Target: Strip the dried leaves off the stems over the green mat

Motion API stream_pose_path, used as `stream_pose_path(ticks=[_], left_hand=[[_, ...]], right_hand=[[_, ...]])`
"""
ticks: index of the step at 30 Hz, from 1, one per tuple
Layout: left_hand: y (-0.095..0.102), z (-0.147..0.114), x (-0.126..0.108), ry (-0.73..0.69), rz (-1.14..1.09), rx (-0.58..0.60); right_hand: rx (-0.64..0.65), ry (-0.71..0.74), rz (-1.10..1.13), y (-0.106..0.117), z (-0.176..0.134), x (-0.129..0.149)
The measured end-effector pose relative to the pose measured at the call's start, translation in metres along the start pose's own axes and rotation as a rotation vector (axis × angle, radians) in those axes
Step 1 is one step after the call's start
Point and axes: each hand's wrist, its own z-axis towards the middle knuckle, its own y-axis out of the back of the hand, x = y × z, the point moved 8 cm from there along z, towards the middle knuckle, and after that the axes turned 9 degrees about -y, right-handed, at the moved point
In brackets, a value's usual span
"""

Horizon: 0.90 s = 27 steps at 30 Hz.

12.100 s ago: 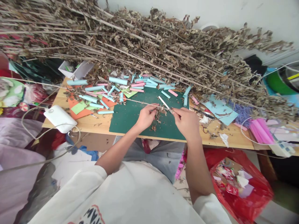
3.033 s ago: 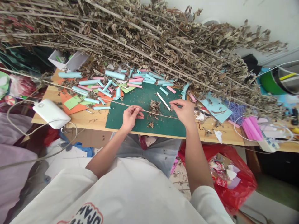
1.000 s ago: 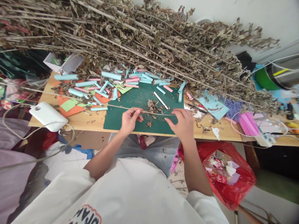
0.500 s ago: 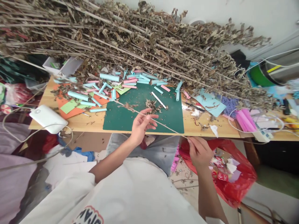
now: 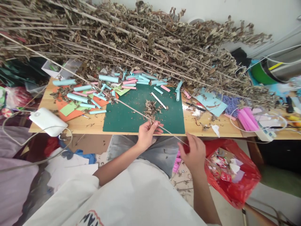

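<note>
A long, thin dried plant stem [image 5: 131, 108] runs slantwise from the upper left across the bench to my right hand. My left hand [image 5: 147, 133] pinches it between thumb and fingers over the front of the green cutting mat [image 5: 124, 121]. Past the bench's front edge, my right hand [image 5: 194, 150] hovers around the stem's lower end with thumb and fingers apart. Its palm partly hides that end. Crumbled dry leaves [image 5: 150, 108] lie on the mat beyond my left hand, beside a white paper tube [image 5: 159, 101].
A big heap of dried leafy stems [image 5: 141, 40] spans the back. Blue and pink paper tubes [image 5: 109, 78] lie scattered before it. A white power bank [image 5: 48, 121] with a cable sits at left. Below right hangs a red plastic bag [image 5: 244, 185] of scraps.
My left hand has shifted right and closed from loose, spread fingers to a pinch on the stem. My right hand has loosened its pinch, its fingers spreading, and moved slightly left.
</note>
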Motion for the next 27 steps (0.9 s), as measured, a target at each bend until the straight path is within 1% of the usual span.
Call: stream_pose_path(ticks=[3,5,8,11,14,15,18,20,22,25,27], left_hand=[[-0.003,-0.001,0.010,0.025,0.024,-0.028],[-0.003,-0.001,0.013,0.038,0.020,-0.017],[0.001,-0.003,0.013,0.087,-0.009,0.036],[0.018,-0.002,0.006,0.124,0.001,0.036],[0.040,0.009,-0.011,0.051,0.080,-0.022],[0.046,0.015,-0.017,0.015,0.103,-0.060],[0.051,0.032,-0.029,-0.081,0.139,-0.106],[0.052,0.042,-0.031,-0.117,0.141,-0.132],[0.054,0.047,-0.030,-0.137,0.132,-0.151],[0.055,0.051,-0.026,-0.164,0.122,-0.149],[0.056,0.052,-0.022,-0.184,0.125,-0.140]], right_hand=[[0.045,0.095,0.111,-0.019,0.012,0.043],[0.013,0.097,0.178,-0.029,0.017,0.054],[-0.013,0.081,0.212,-0.041,0.022,0.049],[0.020,0.106,0.199,-0.048,0.027,0.038],[0.071,0.110,0.200,-0.055,0.031,0.031],[0.086,0.107,0.206,-0.058,0.032,0.029],[0.134,0.089,0.235,-0.066,0.037,0.030],[0.157,0.064,0.247,-0.065,0.043,0.034],[0.168,0.044,0.264,-0.057,0.052,0.042],[0.171,0.041,0.352,-0.044,0.071,0.064],[0.202,0.055,0.408,-0.044,0.082,0.081]])
